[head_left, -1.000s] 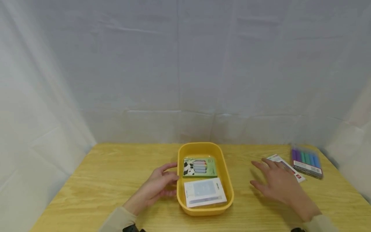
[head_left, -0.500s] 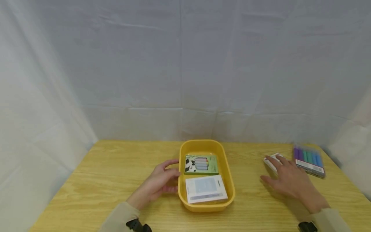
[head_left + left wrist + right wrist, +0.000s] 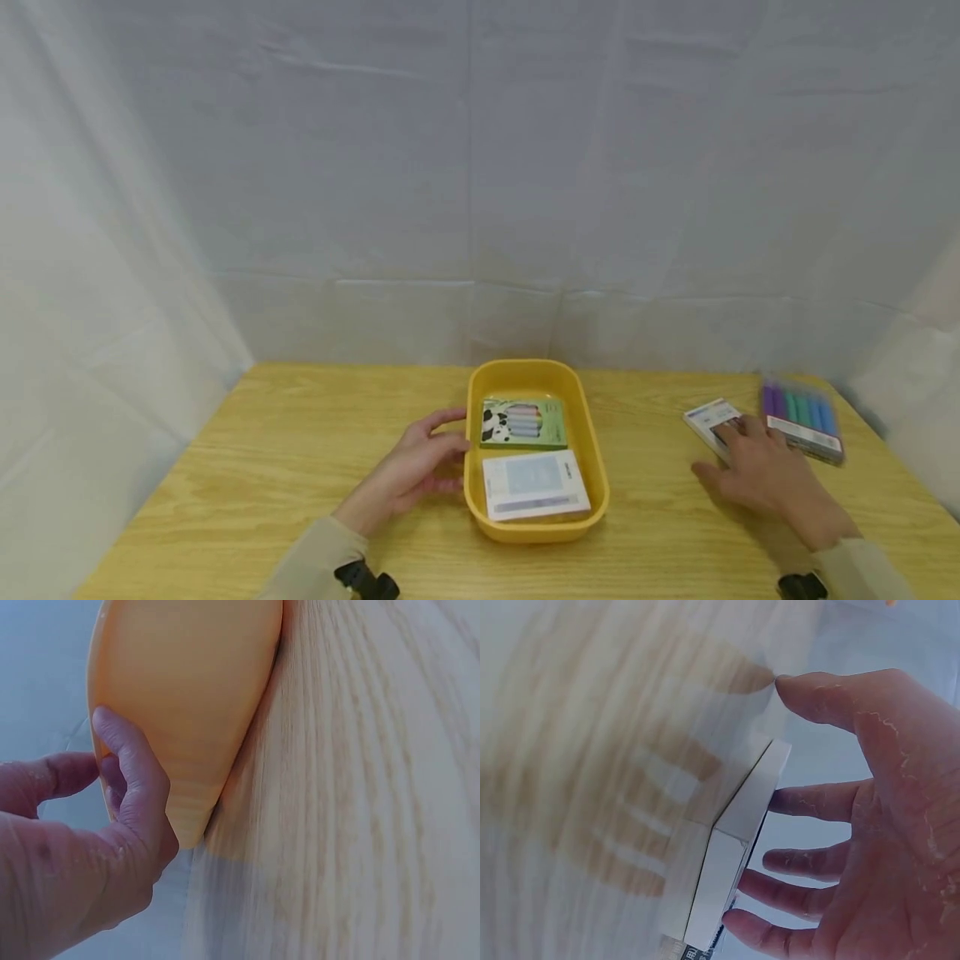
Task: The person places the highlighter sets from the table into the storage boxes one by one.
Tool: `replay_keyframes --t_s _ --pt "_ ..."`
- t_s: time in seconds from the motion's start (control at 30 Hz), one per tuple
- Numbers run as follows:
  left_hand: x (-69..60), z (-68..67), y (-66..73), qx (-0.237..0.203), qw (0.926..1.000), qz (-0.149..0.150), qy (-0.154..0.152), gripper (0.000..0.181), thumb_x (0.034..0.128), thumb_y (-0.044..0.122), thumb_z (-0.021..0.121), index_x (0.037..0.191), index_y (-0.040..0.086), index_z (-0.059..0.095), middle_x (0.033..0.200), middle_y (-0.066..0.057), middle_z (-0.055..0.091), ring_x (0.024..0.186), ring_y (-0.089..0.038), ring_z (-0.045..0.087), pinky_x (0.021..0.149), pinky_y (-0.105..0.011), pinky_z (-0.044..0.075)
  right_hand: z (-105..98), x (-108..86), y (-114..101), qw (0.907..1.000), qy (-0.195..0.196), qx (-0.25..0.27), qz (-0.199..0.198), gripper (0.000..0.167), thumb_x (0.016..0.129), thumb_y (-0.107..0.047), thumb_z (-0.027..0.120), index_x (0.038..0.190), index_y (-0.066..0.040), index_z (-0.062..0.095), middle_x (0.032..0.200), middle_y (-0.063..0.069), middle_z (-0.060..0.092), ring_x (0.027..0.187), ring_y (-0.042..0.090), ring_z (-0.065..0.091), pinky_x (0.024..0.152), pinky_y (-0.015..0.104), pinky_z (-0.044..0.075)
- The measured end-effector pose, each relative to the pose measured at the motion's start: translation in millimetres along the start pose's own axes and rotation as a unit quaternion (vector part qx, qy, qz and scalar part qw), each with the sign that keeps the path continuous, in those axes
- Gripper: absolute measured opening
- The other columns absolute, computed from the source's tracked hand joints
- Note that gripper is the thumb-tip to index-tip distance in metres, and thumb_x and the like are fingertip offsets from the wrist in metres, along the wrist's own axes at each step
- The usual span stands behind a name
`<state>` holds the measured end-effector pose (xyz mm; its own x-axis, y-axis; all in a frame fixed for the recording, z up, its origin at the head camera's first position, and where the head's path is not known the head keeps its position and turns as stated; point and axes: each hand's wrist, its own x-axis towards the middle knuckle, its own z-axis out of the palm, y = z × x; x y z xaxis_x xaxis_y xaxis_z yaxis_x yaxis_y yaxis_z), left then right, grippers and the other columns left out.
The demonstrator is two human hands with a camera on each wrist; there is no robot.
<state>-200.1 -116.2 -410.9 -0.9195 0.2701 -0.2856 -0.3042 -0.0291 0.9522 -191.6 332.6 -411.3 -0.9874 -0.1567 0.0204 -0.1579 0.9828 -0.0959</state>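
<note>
A yellow plastic tray (image 3: 592,450) stands in the middle of the table. Inside lie a green box with a panda picture (image 3: 551,423) and, nearer to me, a flat white box (image 3: 536,486). My left hand (image 3: 412,467) touches the tray's left side; in the left wrist view its fingers rest against the outer wall (image 3: 202,690) with the thumb tip by the rim. My right hand (image 3: 772,475) lies over another thin white box (image 3: 705,417) and partly hides it. In the right wrist view, its fingertips touch that box (image 3: 739,817) while the thumb is apart.
A clear case of purple, green and blue pens or markers (image 3: 802,417) lies just beyond my right hand, near the table's right edge. The wooden table (image 3: 300,433) ends at white sheeting (image 3: 360,325) behind and on both sides.
My right hand has moved right and settled onto the thin white box, which has turned and shifted slightly. The left hand stays at the tray; the head view has shifted a little.
</note>
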Motion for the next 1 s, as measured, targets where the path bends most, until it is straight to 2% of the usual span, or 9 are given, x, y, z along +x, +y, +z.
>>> replay_keyframes --t_s 0.1,0.23,0.37,0.5,0.67,0.77,0.87,0.97,1.0 --pt "-1.1 0.4 0.5 0.003 1.0 -0.005 -0.002 0.061 0.0958 0.013 0.06 0.153 0.009 0.039 0.124 -0.021 0.065 0.094 -0.019 0.066 0.066 -0.028 0.058 -2.3 -0.5 1.1 1.0 -0.002 0.007 0.003 0.075 0.091 -0.054 0.067 0.136 0.006 0.056 0.131 0.043 0.048 0.108 0.063 0.051 0.078 0.071 0.049" --pt "-1.4 -0.9 0.3 0.0 0.9999 -0.011 -0.004 0.061 0.0965 0.014 0.06 0.153 0.009 0.038 0.122 -0.019 0.066 0.092 -0.017 0.066 0.066 -0.026 0.057 -2.7 0.4 3.9 0.9995 -0.002 0.027 -0.014 0.069 0.091 -0.051 0.068 0.131 0.004 0.058 0.13 0.046 0.048 0.116 0.067 0.046 0.087 0.075 0.044" --pt "-0.9 -1.7 -0.7 -0.008 0.9998 -0.014 -0.007 0.061 0.0968 0.014 0.06 0.153 0.009 0.038 0.124 -0.019 0.065 0.092 -0.017 0.066 0.065 -0.026 0.056 0.1 0.2 5.0 0.9988 0.011 0.032 -0.036 0.061 0.09 -0.045 0.071 0.127 0.002 0.06 0.12 0.04 0.058 0.116 0.063 0.05 0.093 0.076 0.038" --pt "-1.4 -2.1 -0.6 -0.014 0.9997 -0.018 -0.013 0.061 0.0967 0.014 0.06 0.153 0.009 0.037 0.123 -0.018 0.065 0.091 -0.016 0.066 0.065 -0.025 0.056 0.8 -0.2 3.4 0.999 0.015 0.017 -0.04 0.056 0.088 -0.042 0.074 0.125 -0.001 0.061 0.104 0.03 0.065 0.103 0.053 0.059 0.088 0.072 0.04" --pt "-1.0 -3.5 0.4 -0.018 0.9996 -0.017 -0.016 0.062 0.0965 0.014 0.06 0.153 0.008 0.037 0.122 -0.018 0.065 0.09 -0.017 0.066 0.065 -0.025 0.056 3.5 -0.9 2.9 0.9991 0.017 0.012 -0.037 0.053 0.086 -0.042 0.076 0.124 -0.008 0.061 0.097 0.025 0.063 0.094 0.043 0.061 0.085 0.066 0.041" --pt "-0.8 -4.0 -0.1 -0.02 0.9995 -0.016 -0.019 0.062 0.0967 0.014 0.06 0.153 0.008 0.036 0.122 -0.018 0.065 0.091 -0.017 0.065 0.066 -0.025 0.056 4.7 -2.2 5.1 0.9991 0.01 0.025 -0.033 0.052 0.087 -0.042 0.076 0.124 -0.01 0.06 0.097 0.027 0.062 0.092 0.042 0.06 0.08 0.063 0.045" --pt "-0.8 -4.1 -0.9 -0.018 0.9995 -0.015 -0.022 0.062 0.0968 0.014 0.06 0.153 0.008 0.036 0.122 -0.019 0.065 0.093 -0.017 0.066 0.066 -0.026 0.056 4.7 -2.7 8.7 0.9981 -0.009 0.053 -0.031 0.051 0.089 -0.041 0.075 0.126 -0.01 0.057 0.1 0.033 0.058 0.093 0.047 0.059 0.076 0.063 0.049" --pt "-0.3 -3.9 -0.8 -0.017 0.9995 -0.013 -0.024 0.061 0.0969 0.015 0.06 0.153 0.009 0.036 0.125 -0.02 0.064 0.094 -0.018 0.066 0.067 -0.026 0.057 3.8 -2.9 11.4 0.9968 -0.014 0.063 -0.047 0.05 0.09 -0.038 0.073 0.126 -0.008 0.056 0.088 0.025 0.062 0.089 0.045 0.062 0.072 0.059 0.052" --pt "-0.2 -3.8 -0.6 -0.016 0.9995 -0.012 -0.023 0.061 0.0969 0.015 0.06 0.153 0.009 0.037 0.126 -0.02 0.064 0.094 -0.018 0.066 0.067 -0.026 0.057 3.9 -3.3 11.8 0.9966 -0.013 0.062 -0.052 0.05 0.09 -0.038 0.074 0.126 -0.008 0.056 0.082 0.018 0.063 0.089 0.043 0.063 0.073 0.059 0.052"
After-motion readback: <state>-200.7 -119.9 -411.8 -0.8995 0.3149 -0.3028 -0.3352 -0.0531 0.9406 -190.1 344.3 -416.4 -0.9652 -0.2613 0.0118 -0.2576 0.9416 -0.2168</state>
